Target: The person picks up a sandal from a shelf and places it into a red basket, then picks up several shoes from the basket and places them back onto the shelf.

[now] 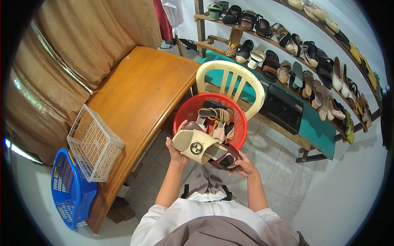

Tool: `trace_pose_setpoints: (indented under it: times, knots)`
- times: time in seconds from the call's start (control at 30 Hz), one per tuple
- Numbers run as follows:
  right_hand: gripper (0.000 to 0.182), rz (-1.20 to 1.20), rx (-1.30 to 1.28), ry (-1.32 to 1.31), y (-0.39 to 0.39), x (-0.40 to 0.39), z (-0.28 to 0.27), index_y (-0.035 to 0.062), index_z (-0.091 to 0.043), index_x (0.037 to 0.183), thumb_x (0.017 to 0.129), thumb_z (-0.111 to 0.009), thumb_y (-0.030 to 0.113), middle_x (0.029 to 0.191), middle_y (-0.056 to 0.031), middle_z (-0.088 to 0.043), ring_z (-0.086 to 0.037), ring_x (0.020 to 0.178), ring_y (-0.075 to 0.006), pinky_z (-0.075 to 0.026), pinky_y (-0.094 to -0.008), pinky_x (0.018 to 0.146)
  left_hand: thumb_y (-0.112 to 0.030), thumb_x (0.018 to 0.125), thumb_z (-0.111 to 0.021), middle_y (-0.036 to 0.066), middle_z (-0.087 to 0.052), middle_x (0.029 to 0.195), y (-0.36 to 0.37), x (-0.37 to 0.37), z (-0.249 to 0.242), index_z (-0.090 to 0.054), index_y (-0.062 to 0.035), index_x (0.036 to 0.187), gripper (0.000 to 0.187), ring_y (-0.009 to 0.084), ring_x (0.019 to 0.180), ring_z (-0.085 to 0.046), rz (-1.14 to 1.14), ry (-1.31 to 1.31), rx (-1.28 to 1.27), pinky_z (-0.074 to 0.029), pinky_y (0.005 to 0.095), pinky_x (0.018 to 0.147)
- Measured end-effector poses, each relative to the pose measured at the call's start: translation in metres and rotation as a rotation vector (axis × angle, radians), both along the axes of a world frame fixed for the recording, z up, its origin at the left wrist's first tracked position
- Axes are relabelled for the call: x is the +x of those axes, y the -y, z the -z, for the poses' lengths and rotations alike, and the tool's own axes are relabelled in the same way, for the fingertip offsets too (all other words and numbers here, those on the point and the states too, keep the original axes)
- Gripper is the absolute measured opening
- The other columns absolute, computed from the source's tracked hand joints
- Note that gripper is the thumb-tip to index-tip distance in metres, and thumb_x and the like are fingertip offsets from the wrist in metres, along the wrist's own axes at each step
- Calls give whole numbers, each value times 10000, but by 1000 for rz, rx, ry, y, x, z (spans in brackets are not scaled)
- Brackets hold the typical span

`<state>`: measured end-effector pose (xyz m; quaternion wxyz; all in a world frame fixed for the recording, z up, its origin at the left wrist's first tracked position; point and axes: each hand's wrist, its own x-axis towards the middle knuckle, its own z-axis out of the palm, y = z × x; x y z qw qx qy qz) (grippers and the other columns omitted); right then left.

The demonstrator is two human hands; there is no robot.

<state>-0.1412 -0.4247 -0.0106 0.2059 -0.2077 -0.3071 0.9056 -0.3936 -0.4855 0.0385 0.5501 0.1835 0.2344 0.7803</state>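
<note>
My left hand (177, 152) is closed around the toe end of a cream slide sandal (196, 146), which has a round dark emblem on its wide strap. The right hand (245, 165) grips a dark maroon sandal (227, 158) with black on its strap. Both sandals are held side by side in front of my body, overlapping where they meet. Just beyond them is a red plastic basket (179, 116), holding several sandals in beige, pink and dark tones. The held sandals cover the basket's near side in this view.
A cream plastic chair (255, 84) stands behind the basket. To the left is a wooden table (152, 78) with a white crate (95, 141) and a blue basket (74, 192) at its near end. Shoe racks (271, 41) and a green bench (316, 135) with a black box (282, 107) line the right.
</note>
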Motion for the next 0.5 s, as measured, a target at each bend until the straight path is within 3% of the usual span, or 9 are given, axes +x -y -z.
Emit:
trace_pose_setpoints:
  times: [0.17, 0.5]
  knots:
    - [640, 18, 109, 64, 7, 2, -5, 54, -303, 1298, 724, -586, 87, 1134, -120, -500, -590, 880, -255, -561, -408, 554, -707, 685, -470, 162, -517, 1132, 3, 10, 0, -480, -89, 1134, 763, 361, 1017, -520, -77, 154, -47, -434, 478, 888]
    - [620, 130, 36, 46, -2, -4, -6, 53, -290, 1305, 743, -550, 90, 1137, -133, -495, -592, 875, -267, -560, -414, 530, -556, 719, -559, 155, -540, 1113, -24, -8, 21, -552, -78, 1059, 587, 344, 1055, -501, 59, 307, -95, -409, 469, 917]
